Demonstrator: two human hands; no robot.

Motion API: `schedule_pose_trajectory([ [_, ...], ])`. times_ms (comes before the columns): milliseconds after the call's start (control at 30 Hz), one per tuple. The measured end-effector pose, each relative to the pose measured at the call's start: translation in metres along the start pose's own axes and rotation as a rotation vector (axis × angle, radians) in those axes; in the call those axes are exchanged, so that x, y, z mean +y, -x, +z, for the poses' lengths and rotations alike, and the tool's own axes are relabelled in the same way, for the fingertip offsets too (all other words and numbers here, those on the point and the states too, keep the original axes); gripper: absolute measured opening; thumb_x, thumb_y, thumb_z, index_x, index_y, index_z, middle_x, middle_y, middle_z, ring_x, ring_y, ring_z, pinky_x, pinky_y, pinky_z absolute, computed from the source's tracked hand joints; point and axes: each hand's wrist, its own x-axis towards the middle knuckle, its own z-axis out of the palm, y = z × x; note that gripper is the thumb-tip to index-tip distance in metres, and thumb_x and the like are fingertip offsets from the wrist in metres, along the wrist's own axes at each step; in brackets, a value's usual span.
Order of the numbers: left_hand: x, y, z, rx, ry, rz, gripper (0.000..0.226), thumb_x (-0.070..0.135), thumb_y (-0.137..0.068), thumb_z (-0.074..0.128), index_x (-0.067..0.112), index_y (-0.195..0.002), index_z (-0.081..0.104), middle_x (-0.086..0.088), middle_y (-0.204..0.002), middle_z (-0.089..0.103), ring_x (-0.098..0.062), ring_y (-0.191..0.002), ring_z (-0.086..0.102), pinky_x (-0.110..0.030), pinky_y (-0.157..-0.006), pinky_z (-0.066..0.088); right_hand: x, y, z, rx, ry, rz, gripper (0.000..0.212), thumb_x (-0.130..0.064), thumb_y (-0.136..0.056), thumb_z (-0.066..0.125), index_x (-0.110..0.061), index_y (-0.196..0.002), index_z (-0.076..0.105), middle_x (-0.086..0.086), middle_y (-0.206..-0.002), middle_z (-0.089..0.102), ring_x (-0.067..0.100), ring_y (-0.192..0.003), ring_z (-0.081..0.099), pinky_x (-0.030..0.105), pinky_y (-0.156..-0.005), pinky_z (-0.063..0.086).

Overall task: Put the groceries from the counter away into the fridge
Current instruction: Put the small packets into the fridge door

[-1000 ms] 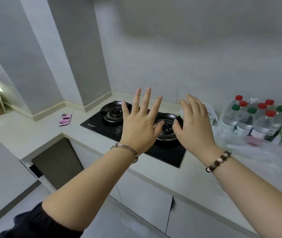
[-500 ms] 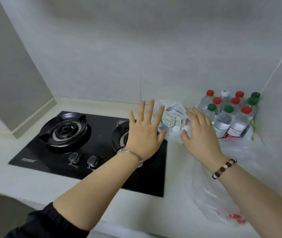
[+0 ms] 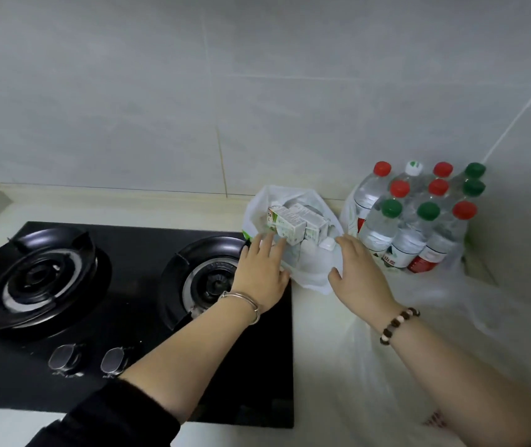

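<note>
A white plastic bag stands open on the counter beside the hob, with several small white-and-green cartons inside it. My left hand reaches the bag's left side, its straight fingers touching the plastic near the cartons. On the bag's right side is my right hand, fingers extended onto the plastic by a small white object. To the right stands a shrink-wrapped pack of water bottles with red, green and white caps, in the corner.
A black two-burner gas hob with two knobs fills the counter's left part. A loose clear plastic bag lies under my right forearm. Tiled walls close the back and right. The fridge is not in view.
My view has swung right and moved closer to the counter corner. Both hands have dropped from the air above the hob onto the two sides of the white bag.
</note>
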Motion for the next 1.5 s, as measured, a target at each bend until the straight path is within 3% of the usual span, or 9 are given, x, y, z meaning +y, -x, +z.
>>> schedule_pose_trajectory([
  [233,-0.002,-0.047,0.022,-0.065,0.132,0.102,0.058,0.017,-0.079,0.052,-0.001,-0.133,0.045,-0.024,-0.138,0.044,-0.042,-0.131,0.036,-0.044,-0.113,0.024,0.01,-0.047,0.029,-0.156,-0.065,0.095,0.055,-0.016,-0.09,0.05,-0.009,-0.141,0.031,0.006,-0.146,0.035,0.022,-0.132,0.037,0.033,-0.102,0.035],
  [400,-0.003,-0.082,0.054,-0.128,0.155,0.149,0.053,0.023,-0.068,0.032,-0.001,-0.102,0.065,-0.018,-0.104,0.065,-0.036,-0.096,0.061,-0.043,-0.087,0.053,0.018,-0.083,0.049,-0.27,-0.152,0.246,0.052,-0.013,-0.089,0.05,-0.006,-0.138,0.033,0.012,-0.14,0.041,0.027,-0.12,0.047,0.034,-0.094,0.041],
  [467,0.0,-0.094,0.069,-0.229,0.166,0.183,0.058,0.025,-0.071,0.029,-0.003,-0.109,0.062,-0.02,-0.116,0.061,-0.037,-0.109,0.056,-0.043,-0.093,0.048,0.023,-0.095,0.059,-0.321,-0.157,0.307,0.044,-0.011,-0.089,0.047,-0.005,-0.131,0.037,0.013,-0.13,0.047,0.028,-0.109,0.052,0.035,-0.086,0.044],
  [567,0.005,-0.107,0.083,-0.342,0.03,0.24,0.059,0.018,-0.087,0.042,0.004,-0.143,0.032,-0.014,-0.152,0.028,-0.028,-0.141,0.022,-0.04,-0.114,0.022,0.029,-0.111,0.07,-0.383,-0.083,0.357,0.044,-0.008,-0.09,0.047,-0.002,-0.132,0.036,0.014,-0.134,0.041,0.028,-0.122,0.043,0.034,-0.097,0.038],
  [733,0.008,-0.123,0.1,-0.482,-0.141,0.21,0.081,0.032,-0.089,0.053,0.01,-0.15,0.004,-0.006,-0.159,-0.002,-0.022,-0.145,0.003,-0.039,-0.116,0.007,0.035,-0.126,0.079,-0.496,0.027,0.381,0.054,-0.013,-0.09,0.048,0.003,-0.138,0.028,0.016,-0.146,0.029,0.028,-0.133,0.035,0.033,-0.107,0.033],
  [900,0.003,-0.122,0.107,-0.456,-0.229,0.249,0.08,0.041,-0.091,0.051,0.013,-0.15,0.006,-0.003,-0.159,0.002,-0.022,-0.145,0.0,-0.038,-0.116,0.005,0.041,-0.123,0.085,-0.557,0.166,0.288,0.058,-0.024,-0.091,0.047,0.002,-0.139,0.027,0.015,-0.145,0.025,0.028,-0.135,0.025,0.036,-0.109,0.025],
  [1133,0.002,-0.121,0.098,-0.382,-0.13,0.232,0.057,0.022,-0.084,0.057,0.014,-0.137,0.039,-0.005,-0.142,0.037,-0.025,-0.138,0.02,-0.034,-0.108,0.023,0.042,-0.116,0.083,-0.623,0.248,0.249,0.031,-0.019,-0.093,0.044,-0.004,-0.121,0.046,0.013,-0.124,0.053,0.025,-0.109,0.052,0.031,-0.082,0.039],
  [1300,0.0,-0.126,0.105,-0.429,-0.018,0.174,0.075,0.018,-0.08,0.062,0.013,-0.145,0.024,-0.001,-0.155,0.013,-0.024,-0.141,0.014,-0.035,-0.109,0.028,0.042,-0.115,0.084,-0.63,0.23,0.196,0.052,-0.019,-0.094,0.047,-0.005,-0.141,0.028,0.014,-0.155,0.005,0.027,-0.139,0.024,0.036,-0.108,0.027],
  [1500,0.02,-0.135,0.106,-0.346,0.044,0.0,0.038,0.007,-0.094,0.043,0.005,-0.132,0.046,-0.013,-0.136,0.042,-0.028,-0.128,0.038,-0.038,-0.098,0.041,0.042,-0.118,0.09,-0.581,0.186,0.21,0.043,-0.016,-0.094,0.048,-0.002,-0.132,0.034,0.013,-0.141,0.03,0.026,-0.124,0.043,0.034,-0.097,0.039],
])
